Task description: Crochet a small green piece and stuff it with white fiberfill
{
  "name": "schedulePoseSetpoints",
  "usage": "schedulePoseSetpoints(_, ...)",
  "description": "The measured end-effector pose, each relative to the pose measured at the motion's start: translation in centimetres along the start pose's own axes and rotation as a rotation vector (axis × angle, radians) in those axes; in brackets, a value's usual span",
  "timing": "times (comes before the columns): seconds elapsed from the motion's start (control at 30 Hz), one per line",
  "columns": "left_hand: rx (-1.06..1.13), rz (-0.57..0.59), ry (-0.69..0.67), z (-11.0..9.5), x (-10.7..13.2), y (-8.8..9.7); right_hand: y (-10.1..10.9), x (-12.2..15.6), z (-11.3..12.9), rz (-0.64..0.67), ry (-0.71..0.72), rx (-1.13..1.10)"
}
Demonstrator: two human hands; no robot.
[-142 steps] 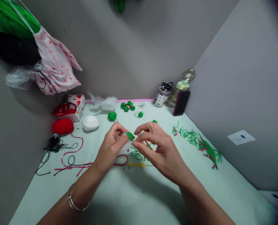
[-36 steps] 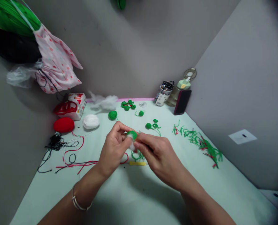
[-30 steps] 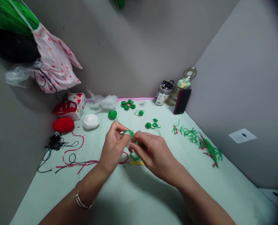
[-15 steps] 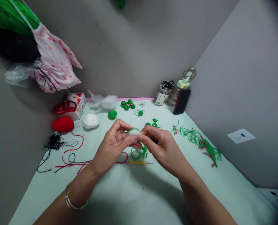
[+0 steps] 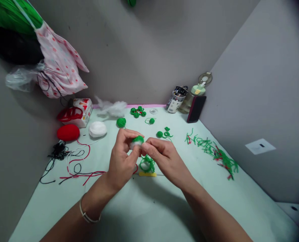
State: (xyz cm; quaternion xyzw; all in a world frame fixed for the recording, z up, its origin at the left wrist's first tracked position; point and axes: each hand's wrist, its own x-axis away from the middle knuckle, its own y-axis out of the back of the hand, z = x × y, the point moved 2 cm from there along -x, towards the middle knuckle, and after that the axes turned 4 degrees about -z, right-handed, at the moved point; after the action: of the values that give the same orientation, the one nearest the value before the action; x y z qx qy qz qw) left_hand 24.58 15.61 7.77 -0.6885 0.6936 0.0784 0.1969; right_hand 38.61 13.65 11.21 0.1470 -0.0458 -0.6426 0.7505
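My left hand [image 5: 123,158] is closed round a small green crocheted piece [image 5: 139,138], with white fluffy stuffing [image 5: 136,144] bulging at its near side. The fingers of my right hand [image 5: 164,158] are pinched together at the right edge of that piece, touching it; exactly what lies between the fingertips is hidden. Just below the hands, a loop of green yarn [image 5: 147,164] lies on the table, and in front of it is a crochet hook with a yellow handle [image 5: 147,174]. Small green crocheted parts [image 5: 160,134] rest beyond my right hand.
White stuffing fluff [image 5: 111,108], a green yarn ball [image 5: 121,123] and green crocheted pieces [image 5: 138,112] lie toward the back. Red [image 5: 68,132] and white [image 5: 97,129] yarn balls sit left. Green yarn scraps [image 5: 215,151] spread right, below a phone [image 5: 196,109] and bottle [image 5: 187,102].
Both hands have moved slightly left with the crocheted piece, and it has turned so more green shows on top. My right fingers have shifted to its right edge.
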Motion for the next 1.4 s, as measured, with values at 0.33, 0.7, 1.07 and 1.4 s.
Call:
schedulePoseSetpoints(0.33, 0.089, 0.343, 0.232, -2.2, -0.5, 1.0, 1.5, 0.1, 0.4, -0.080, 0.017, 0.070)
schedulePoseSetpoints(0.7, -0.001, 0.171, 0.138, -1.1, -0.9, 0.9, 0.2, 1.3, 1.3, 0.032, 0.059, 0.197)
schedulePoseSetpoints(1.07, 0.045, 0.092, 0.305, -0.3, -0.9, 0.7, 1.9, 1.1, 1.7, -0.043, 0.346, 0.156)
schedulePoseSetpoints(1.4, 0.154, 0.036, 0.340, -0.8, -0.2, 0.6, 1.4, 1.1, 1.0, -0.086, 0.375, 0.462)
